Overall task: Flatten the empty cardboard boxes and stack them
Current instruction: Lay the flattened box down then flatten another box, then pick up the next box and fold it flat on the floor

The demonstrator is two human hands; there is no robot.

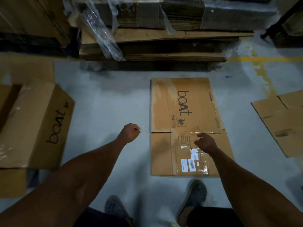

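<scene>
1. 1 flattened box lay flat on the floor ahead of the person's feet – that one looked done
2. An unflattened box stood at the left, open and still to be collapsed
3. More flat cardboard lay at the right; whether it was the stack, I could not tell
4. The left hand was curled into a fist, holding nothing; the right hand hovered loosely curled over the flattened box – contact unclear

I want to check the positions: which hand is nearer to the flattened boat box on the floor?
Right. The right hand is over the flattened boat box, above its taped flap; the left hand is off its left edge, over bare floor.
</scene>
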